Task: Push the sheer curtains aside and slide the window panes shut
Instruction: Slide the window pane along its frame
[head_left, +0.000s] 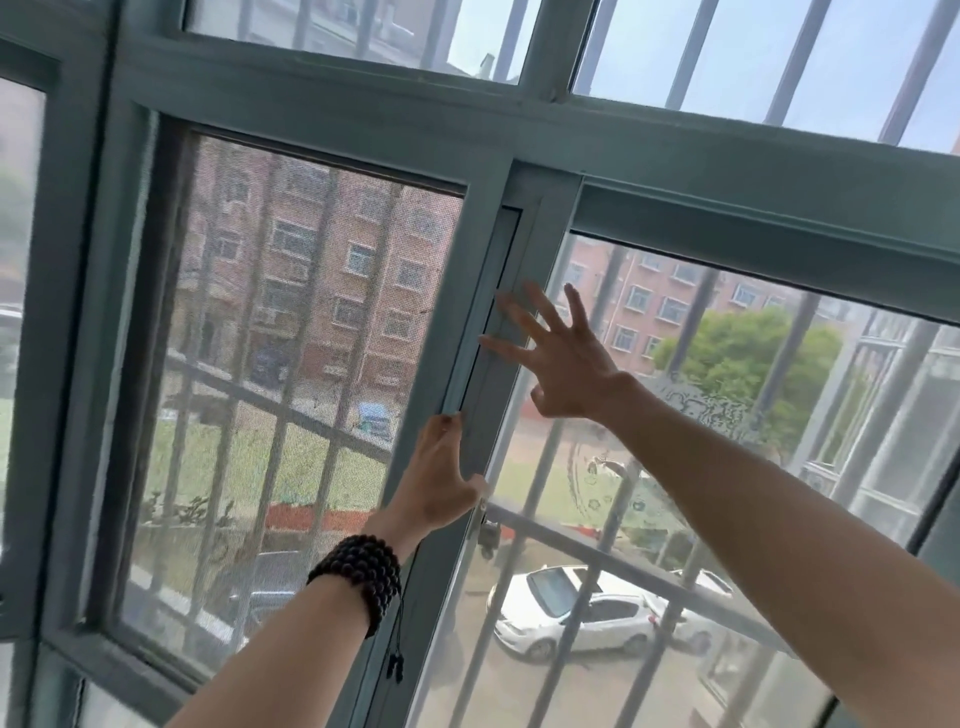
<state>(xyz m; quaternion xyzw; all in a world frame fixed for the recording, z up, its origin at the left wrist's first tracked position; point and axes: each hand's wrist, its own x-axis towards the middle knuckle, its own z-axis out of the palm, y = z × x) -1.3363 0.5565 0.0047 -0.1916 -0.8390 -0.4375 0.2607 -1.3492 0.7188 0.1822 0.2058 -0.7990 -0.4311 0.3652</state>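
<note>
A grey-green sliding window fills the view. Its left half is a mesh screen (291, 364); its right half is a glass pane (561, 509). Their upright stiles (491, 400) meet in the middle. My left hand (441, 483), with a dark bead bracelet on the wrist, is wrapped around the edge of the middle stile. Higher up, my right hand (566, 369) is flat with its fingers spread, the fingertips on the same stile and the palm over the glass. No curtain is in view.
A thick horizontal frame bar (675, 166) runs above the panes, with fixed upper panes (753, 52) over it. Metal security bars (613, 566) stand outside the glass. Beyond them are brick buildings, a tree and a white car below.
</note>
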